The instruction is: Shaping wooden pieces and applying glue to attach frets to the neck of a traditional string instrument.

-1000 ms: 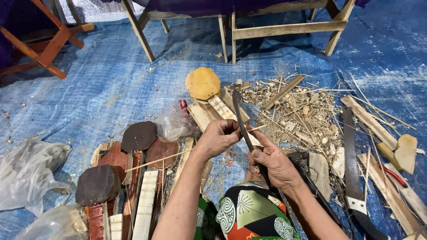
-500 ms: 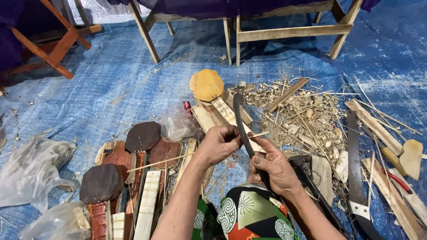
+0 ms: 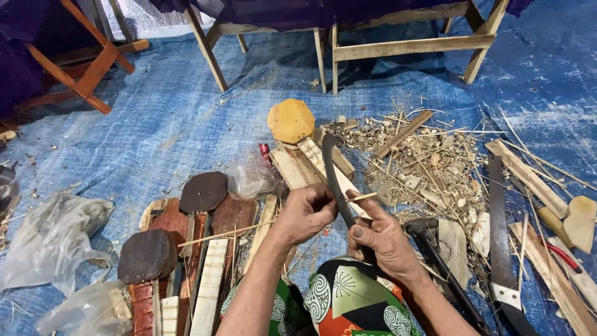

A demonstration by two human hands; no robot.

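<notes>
Whittling a thin bamboo stick point(image 3: 261, 225) against a dark curved blade point(image 3: 334, 180), low in the middle of the head view, above a patterned knee point(image 3: 348, 298). Left hand point(image 3: 305, 214) pinching the stick where it meets the blade, fingers clenched round it, long free end trailing off leftward over the wooden pieces. Right hand point(image 3: 382, 239) gripping the blade's lower part, fingers wrapped tight, thumb up along the back, blade tip pointing away toward the yellow octagonal piece point(image 3: 291, 120).

Judging the stick light, springy and easily snapped, so best held close to the cutting point, as now, and not out at the whippy end. Judging the blade stiff, heavy for its width and sharp along the inner curve; safest taken low at the handle end, fingertips kept clear of the edge.

Sitting on a blue tarpaulin point(image 3: 155, 124) crowded on all sides: dark octagonal pieces point(image 3: 204, 191) just left, shavings pile point(image 3: 429, 162) to the right, a long machete point(image 3: 500, 249) lying well to the right, sharp-edged. Leaving open room mostly forward-left on bare tarpaulin, before the wooden frame legs point(image 3: 398, 46)
</notes>
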